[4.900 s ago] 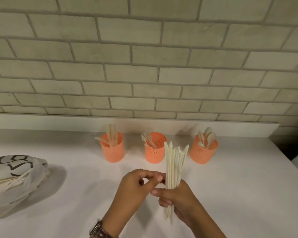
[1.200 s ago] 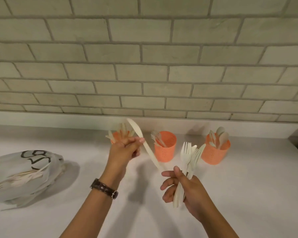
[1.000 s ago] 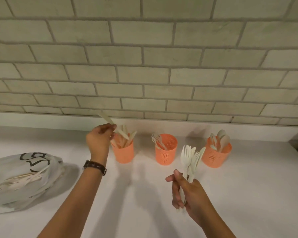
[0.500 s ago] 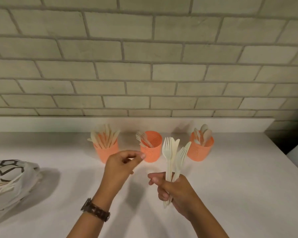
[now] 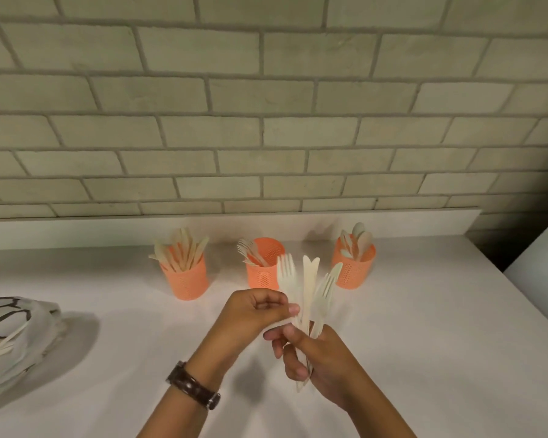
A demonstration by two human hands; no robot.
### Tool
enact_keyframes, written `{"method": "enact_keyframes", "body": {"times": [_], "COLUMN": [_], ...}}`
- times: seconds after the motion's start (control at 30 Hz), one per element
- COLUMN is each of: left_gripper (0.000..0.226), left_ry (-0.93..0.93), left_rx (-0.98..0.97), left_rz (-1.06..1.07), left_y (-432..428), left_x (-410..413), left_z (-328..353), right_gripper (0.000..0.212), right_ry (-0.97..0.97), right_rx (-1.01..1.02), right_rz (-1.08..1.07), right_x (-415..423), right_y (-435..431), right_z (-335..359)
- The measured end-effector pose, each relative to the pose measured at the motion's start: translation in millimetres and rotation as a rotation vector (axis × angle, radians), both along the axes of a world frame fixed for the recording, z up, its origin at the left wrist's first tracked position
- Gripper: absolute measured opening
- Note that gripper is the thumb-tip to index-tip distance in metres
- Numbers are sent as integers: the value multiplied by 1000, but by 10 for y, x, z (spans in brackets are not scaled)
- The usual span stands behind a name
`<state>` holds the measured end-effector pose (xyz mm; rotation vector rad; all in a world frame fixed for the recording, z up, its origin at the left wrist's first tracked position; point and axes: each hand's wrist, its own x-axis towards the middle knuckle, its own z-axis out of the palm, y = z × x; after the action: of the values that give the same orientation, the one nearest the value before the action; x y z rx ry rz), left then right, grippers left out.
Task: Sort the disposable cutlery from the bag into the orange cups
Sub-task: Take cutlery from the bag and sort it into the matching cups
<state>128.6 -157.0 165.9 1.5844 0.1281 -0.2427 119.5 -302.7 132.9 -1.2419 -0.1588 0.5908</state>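
My right hand point(image 5: 323, 361) grips a small upright bunch of pale forks point(image 5: 307, 289) over the counter. My left hand point(image 5: 250, 314) has come against the bunch from the left and pinches one fork in it with thumb and fingertips. Behind stand three orange cups in a row: the left cup point(image 5: 187, 276) holds several knives, the middle cup point(image 5: 263, 270) holds forks, the right cup point(image 5: 355, 263) holds spoons. The white bag point(image 5: 10, 339) with more cutlery lies at the left edge, partly out of frame.
The white counter point(image 5: 424, 343) ends at a low ledge point(image 5: 76, 229) under a brick wall. Its right edge point(image 5: 535, 317) drops off beside a white surface at the far right. I wear a dark wristwatch point(image 5: 193, 385) on my left wrist.
My left hand dropped a knife into the left cup, came back empty and now pinches a fork in the bunch. The bunch in my right hand holds fewer pieces than before.
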Motion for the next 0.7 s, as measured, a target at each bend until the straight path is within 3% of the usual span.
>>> {"method": "enact_keyframes", "body": {"times": [0.17, 0.37, 0.43, 0.53, 0.63, 0.7], "left_gripper": [13, 21, 25, 8, 40, 41], "left_ry": [-28, -282, -313, -262, -208, -242], "left_rx": [-220, 135, 244, 368, 463, 461], "left_rz": [347, 772, 796, 725, 699, 731], "left_y": [4, 22, -44, -145, -182, -272], "left_x": [382, 1051, 1209, 1333, 1330, 1175], "left_z": [57, 24, -109, -355, -510, -433], "right_gripper": [47, 41, 41, 38, 34, 32], "right_ry": [72, 91, 81, 75, 87, 110], "right_rx": [-68, -155, -170, -146, -138, -113], "right_rz": [-137, -177, -182, -173, -141, -123], "right_x": [73, 242, 300, 392, 471, 524], "right_y": [-354, -706, -775, -862, -935, -970], "right_z": [24, -60, -77, -69, -22, 7]}}
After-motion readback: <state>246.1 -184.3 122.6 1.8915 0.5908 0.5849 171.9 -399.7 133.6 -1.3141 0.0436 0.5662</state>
